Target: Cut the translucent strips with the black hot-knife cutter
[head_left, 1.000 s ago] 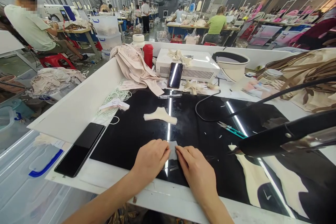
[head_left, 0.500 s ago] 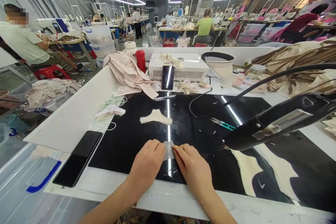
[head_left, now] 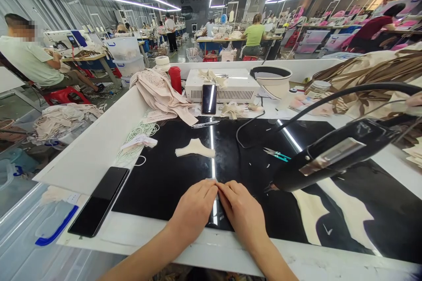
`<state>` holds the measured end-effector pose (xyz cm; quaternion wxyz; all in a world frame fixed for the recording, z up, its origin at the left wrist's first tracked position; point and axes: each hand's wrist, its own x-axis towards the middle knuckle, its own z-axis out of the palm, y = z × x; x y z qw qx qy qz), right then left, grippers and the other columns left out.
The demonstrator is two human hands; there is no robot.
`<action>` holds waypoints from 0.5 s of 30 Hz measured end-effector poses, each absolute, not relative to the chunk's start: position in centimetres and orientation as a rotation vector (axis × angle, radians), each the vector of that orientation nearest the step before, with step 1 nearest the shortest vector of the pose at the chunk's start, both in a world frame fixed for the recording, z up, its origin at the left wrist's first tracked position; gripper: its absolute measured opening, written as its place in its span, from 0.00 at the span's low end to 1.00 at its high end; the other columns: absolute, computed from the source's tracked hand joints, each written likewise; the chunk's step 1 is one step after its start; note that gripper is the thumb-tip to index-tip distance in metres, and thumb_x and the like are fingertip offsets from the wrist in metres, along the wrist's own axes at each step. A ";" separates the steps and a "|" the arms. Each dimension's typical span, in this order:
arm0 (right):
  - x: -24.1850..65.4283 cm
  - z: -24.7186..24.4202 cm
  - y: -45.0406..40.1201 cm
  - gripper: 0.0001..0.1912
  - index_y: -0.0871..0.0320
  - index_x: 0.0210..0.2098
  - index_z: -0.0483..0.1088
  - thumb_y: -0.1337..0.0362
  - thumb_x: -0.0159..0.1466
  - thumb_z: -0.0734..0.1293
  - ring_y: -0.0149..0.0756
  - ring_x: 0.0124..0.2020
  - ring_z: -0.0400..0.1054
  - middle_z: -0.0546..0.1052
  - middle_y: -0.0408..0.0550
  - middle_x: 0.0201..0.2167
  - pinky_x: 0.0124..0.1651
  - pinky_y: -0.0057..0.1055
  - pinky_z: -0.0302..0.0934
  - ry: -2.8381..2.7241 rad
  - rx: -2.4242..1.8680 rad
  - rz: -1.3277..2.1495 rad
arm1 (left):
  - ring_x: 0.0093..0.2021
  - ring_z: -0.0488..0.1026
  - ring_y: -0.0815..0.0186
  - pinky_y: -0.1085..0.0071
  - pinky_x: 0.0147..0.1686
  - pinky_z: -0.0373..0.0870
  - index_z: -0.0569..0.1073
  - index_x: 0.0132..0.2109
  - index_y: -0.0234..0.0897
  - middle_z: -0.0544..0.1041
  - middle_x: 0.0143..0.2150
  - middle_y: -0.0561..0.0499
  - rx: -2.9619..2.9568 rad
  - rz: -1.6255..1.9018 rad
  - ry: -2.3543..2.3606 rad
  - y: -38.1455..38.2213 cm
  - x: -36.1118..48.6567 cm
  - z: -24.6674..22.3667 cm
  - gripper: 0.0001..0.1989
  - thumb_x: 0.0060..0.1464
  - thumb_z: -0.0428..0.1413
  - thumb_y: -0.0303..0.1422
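From left to right, a dark phone (head_left: 99, 202) lies beside the black mat (head_left: 154, 180), over which the curled left hand (head_left: 195, 204) meets, at a small pale piece (head_left: 211, 179) mostly hidden but apparently pinched by both, the curled right hand (head_left: 244, 208), near a black tool (head_left: 325, 156).

Two bare forearms reach in from the lower edge, the left forearm (head_left: 143, 251) lying at the flatter slant, the right forearm (head_left: 277, 258) rising more steeply, so the pair lean toward each other. Both wrists look fairly straight. The left hand (head_left: 194, 204) and the right hand (head_left: 245, 208) come together at the front, backs upward, knuckles bent, fingers bunched forward and drawn into a close pinch. Their fingertips meet or nearly so, while the palms stay apart; from here, the palms themselves are hidden.
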<state>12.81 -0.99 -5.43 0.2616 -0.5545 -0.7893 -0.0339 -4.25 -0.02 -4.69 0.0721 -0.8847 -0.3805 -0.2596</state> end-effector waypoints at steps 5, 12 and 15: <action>12.7 -5.7 -1.0 0.18 0.53 0.49 0.76 0.61 0.76 0.55 0.36 0.32 0.72 0.77 0.46 0.33 0.29 0.31 0.61 -2.111 -1.516 -0.096 | 0.53 0.80 0.58 0.62 0.55 0.79 0.73 0.54 0.26 0.81 0.52 0.40 -2.648 -0.747 -1.133 -0.2 -4.5 -5.3 0.16 0.66 0.44 0.20; 12.7 -5.8 -1.1 0.18 0.54 0.48 0.76 0.62 0.76 0.55 0.37 0.31 0.72 0.77 0.46 0.32 0.30 0.31 0.62 -2.104 -1.509 -0.089 | 0.56 0.78 0.58 0.62 0.58 0.78 0.73 0.55 0.25 0.80 0.55 0.39 -2.654 -0.725 -1.112 -0.1 -4.6 -5.9 0.16 0.68 0.44 0.21; 12.7 -5.8 -1.0 0.17 0.54 0.46 0.76 0.62 0.75 0.56 0.37 0.32 0.72 0.77 0.46 0.32 0.30 0.31 0.63 -2.089 -1.505 -0.068 | 0.57 0.78 0.58 0.61 0.57 0.78 0.73 0.56 0.27 0.80 0.55 0.40 -2.659 -0.735 -1.125 -0.1 -4.5 -6.1 0.15 0.69 0.45 0.22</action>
